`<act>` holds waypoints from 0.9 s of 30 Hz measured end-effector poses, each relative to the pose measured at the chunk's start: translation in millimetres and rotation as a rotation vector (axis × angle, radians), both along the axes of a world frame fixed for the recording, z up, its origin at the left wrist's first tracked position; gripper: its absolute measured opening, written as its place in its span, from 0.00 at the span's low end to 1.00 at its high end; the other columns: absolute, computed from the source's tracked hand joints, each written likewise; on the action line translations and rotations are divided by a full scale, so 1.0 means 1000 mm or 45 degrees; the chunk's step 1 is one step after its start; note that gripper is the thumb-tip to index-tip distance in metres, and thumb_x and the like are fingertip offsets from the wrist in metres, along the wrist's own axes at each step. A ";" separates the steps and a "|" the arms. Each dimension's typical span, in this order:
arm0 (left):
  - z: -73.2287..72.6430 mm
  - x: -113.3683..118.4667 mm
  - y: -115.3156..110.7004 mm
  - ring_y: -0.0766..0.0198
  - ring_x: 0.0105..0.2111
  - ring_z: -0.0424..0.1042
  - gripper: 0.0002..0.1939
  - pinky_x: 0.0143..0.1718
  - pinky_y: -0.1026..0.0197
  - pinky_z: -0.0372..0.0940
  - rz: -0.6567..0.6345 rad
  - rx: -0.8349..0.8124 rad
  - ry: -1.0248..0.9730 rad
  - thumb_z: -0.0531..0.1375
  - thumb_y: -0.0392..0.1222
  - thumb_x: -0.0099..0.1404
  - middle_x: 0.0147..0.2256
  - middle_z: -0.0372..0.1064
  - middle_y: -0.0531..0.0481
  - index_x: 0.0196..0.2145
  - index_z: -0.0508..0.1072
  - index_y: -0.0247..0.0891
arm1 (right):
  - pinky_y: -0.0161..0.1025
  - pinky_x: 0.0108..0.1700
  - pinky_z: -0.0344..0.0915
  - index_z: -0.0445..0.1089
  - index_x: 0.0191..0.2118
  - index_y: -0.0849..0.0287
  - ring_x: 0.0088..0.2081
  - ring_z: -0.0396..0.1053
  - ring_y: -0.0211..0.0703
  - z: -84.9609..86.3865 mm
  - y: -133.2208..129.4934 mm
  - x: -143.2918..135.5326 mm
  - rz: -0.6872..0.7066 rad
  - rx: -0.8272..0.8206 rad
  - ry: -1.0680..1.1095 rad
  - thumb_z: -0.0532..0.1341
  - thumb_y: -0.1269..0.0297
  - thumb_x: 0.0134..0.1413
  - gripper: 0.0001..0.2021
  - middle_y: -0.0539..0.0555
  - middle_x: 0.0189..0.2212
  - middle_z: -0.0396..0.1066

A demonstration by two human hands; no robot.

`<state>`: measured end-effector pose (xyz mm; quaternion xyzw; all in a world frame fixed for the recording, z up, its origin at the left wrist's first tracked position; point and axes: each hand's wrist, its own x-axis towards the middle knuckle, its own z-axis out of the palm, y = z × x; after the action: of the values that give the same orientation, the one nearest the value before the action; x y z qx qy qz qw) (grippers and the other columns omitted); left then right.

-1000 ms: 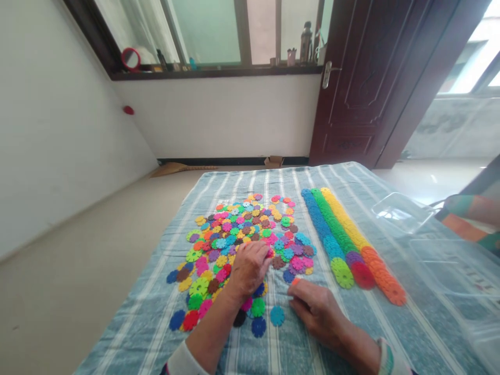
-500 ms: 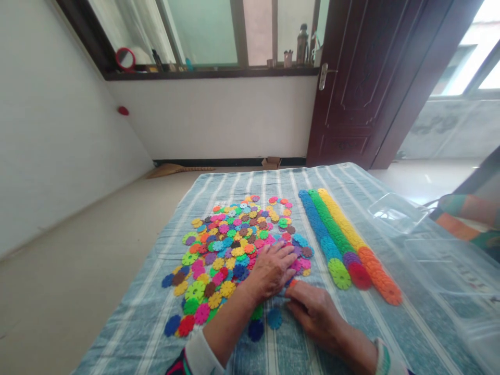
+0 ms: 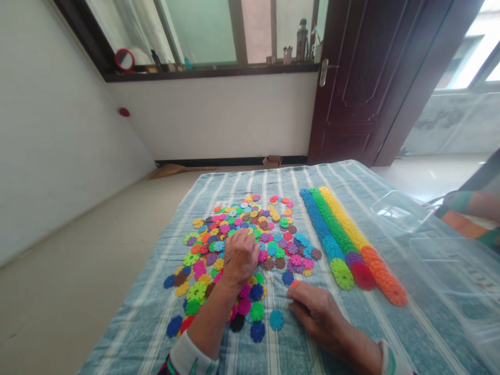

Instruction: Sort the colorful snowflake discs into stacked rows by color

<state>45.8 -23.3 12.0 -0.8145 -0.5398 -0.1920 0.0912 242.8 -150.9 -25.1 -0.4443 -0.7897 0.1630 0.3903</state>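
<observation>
A spread pile of colourful notched plastic discs (image 3: 211, 259) lies on the striped cloth. My left hand (image 3: 239, 258) rests palm down on the pile's middle, fingers bent and thumb apart; the discs under its fingertips are hidden. Right of the pile, my right hand (image 3: 320, 312) is closed, pinching an orange notched disc (image 3: 296, 284) of which only the edge shows. Near its fingertips lie a dark blue disc (image 3: 288, 278) and a light blue disc (image 3: 276, 319). Overlapping discs form a blue row (image 3: 320, 224), a green row (image 3: 332, 224) and a yellow row (image 3: 341, 219), the last ending in orange (image 3: 385, 276).
Clear plastic containers (image 3: 402, 211) stand on the cloth (image 3: 297, 354) at the right. At the far right edge is blurred orange and green fabric (image 3: 464, 211). Beyond the cloth are a brown door (image 3: 351, 94), a white wall (image 3: 219, 117) and a windowsill with small items.
My left hand has moved left, from the pile's right side to its middle, its fingers now more bent. Discs it covered now show. My right hand stays nearly in place.
</observation>
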 end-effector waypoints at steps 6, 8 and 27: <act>-0.001 -0.016 0.009 0.44 0.52 0.67 0.11 0.52 0.41 0.63 0.141 0.026 -0.083 0.57 0.40 0.63 0.49 0.71 0.36 0.39 0.76 0.36 | 0.33 0.31 0.57 0.66 0.36 0.57 0.29 0.66 0.39 -0.001 -0.001 0.001 0.003 -0.007 0.004 0.54 0.74 0.59 0.06 0.50 0.28 0.68; -0.004 -0.008 0.006 0.47 0.54 0.66 0.10 0.56 0.44 0.61 -0.075 -0.021 -0.123 0.57 0.38 0.63 0.51 0.70 0.38 0.40 0.76 0.37 | 0.33 0.31 0.57 0.66 0.36 0.57 0.28 0.65 0.38 -0.002 -0.001 0.001 0.006 -0.017 0.000 0.54 0.74 0.59 0.06 0.50 0.27 0.68; -0.012 0.045 -0.010 0.54 0.49 0.70 0.09 0.49 0.51 0.63 -0.623 0.009 -0.169 0.55 0.35 0.66 0.42 0.76 0.44 0.42 0.73 0.37 | 0.33 0.31 0.56 0.66 0.34 0.58 0.29 0.65 0.39 0.002 0.003 -0.001 0.004 0.006 0.032 0.55 0.75 0.56 0.06 0.51 0.27 0.68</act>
<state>90.7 -33.0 0.4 -0.9062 -0.3306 -0.2633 0.0093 241.9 -147.7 -23.3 -0.4401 -0.7858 0.1672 0.4010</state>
